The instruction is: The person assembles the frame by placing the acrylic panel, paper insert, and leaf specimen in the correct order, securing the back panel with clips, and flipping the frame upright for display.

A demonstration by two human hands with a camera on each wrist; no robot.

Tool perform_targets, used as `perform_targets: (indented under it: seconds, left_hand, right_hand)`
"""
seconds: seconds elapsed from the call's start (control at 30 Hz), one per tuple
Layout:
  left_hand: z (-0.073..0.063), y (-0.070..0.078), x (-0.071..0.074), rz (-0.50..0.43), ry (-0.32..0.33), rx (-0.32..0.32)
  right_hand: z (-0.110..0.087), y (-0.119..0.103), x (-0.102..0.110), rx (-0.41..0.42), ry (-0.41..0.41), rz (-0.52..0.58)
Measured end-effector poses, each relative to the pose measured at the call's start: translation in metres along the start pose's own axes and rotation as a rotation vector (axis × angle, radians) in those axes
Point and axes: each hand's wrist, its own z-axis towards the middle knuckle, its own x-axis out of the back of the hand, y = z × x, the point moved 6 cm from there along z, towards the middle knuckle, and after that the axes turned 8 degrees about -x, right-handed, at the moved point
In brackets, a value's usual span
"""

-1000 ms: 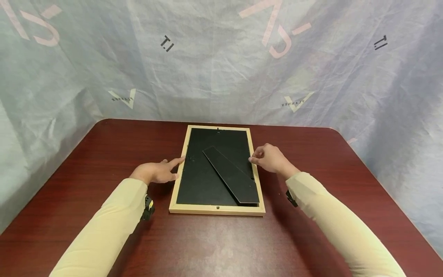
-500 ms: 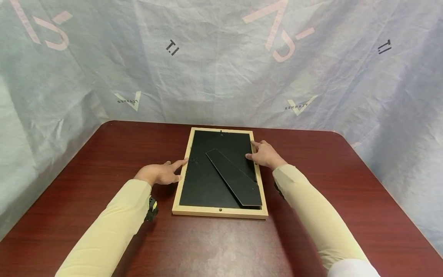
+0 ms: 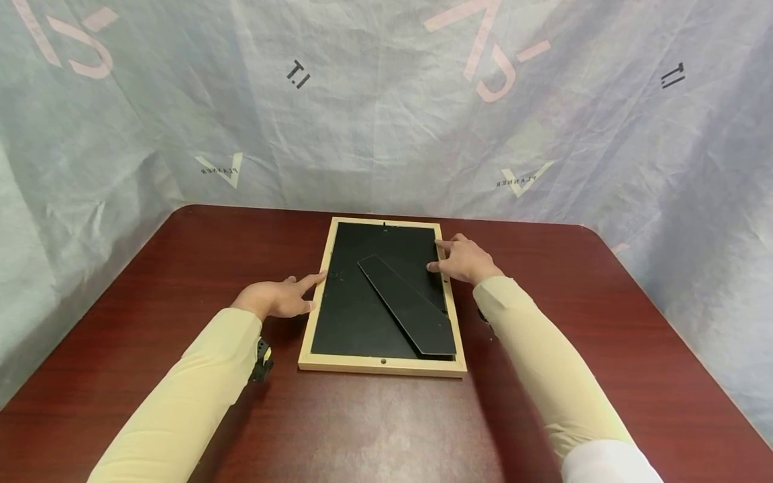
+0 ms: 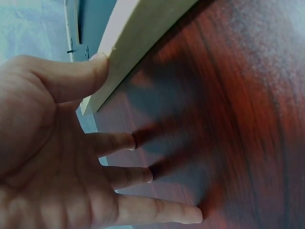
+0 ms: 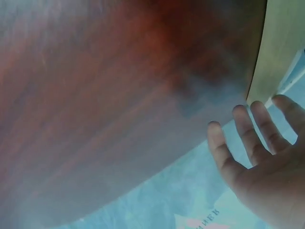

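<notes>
A light wooden picture frame [image 3: 380, 363] lies face down on the table, its black backing board [image 3: 350, 315] showing. The black easel stand [image 3: 407, 308] slants across the board from upper middle to lower right. At the left rail is my left hand [image 3: 278, 298], its thumb and index fingertips touching the wood. The left wrist view shows that hand's other fingers [image 4: 162, 210] stretched out beside the frame, over the tabletop. My right hand [image 3: 465, 260] lies across the right rail, thumb over the backing's edge, index finger along the rail. In the right wrist view its fingers are extended.
The dark red wooden table [image 3: 380, 429] has rounded far corners. Behind it and at both sides hangs a pale printed cloth [image 3: 374, 121]. Black wrist straps show at both cuffs, the left one [image 3: 262, 361] more fully.
My right hand has moved from pinching near the right rail's middle to lying further up it, fingers spread. My left hand stays at the left rail. The view has shifted slightly.
</notes>
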Motion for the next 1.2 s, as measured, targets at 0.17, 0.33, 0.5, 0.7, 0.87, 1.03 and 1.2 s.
perform_targets:
  seconds: [0.17, 0.33, 0.5, 0.7, 0.87, 1.03, 1.2]
  left_hand:
    - [0.0, 0.001, 0.0, 0.003, -0.002, 0.004]
    - [0.0, 0.001, 0.0, 0.003, -0.004, 0.004]
    - [0.0, 0.002, 0.0, -0.009, -0.011, 0.002]
    - [0.0, 0.003, 0.0, -0.023, -0.012, 0.002]
    - [0.001, -0.001, 0.0, -0.024, -0.013, 0.008]
    - [0.002, -0.001, 0.0, -0.018, -0.015, 0.003]
    - [-0.001, 0.002, 0.0, -0.018, -0.004, 0.004]
  right_hand:
    - [0.001, -0.002, 0.005, -0.011, 0.0, -0.098]
    - [0.002, -0.006, 0.008, -0.008, -0.001, -0.231]
    - [0.002, -0.01, 0.011, -0.004, 0.0, -0.328]
    - [0.0, -0.013, 0.013, 0.013, 0.002, -0.393]
    - [-0.001, -0.017, 0.013, 0.049, 0.039, -0.427]
    - [-0.003, -0.023, 0.01, 0.079, 0.07, -0.48]
    - [-0.005, -0.029, 0.009, 0.096, 0.107, -0.528]
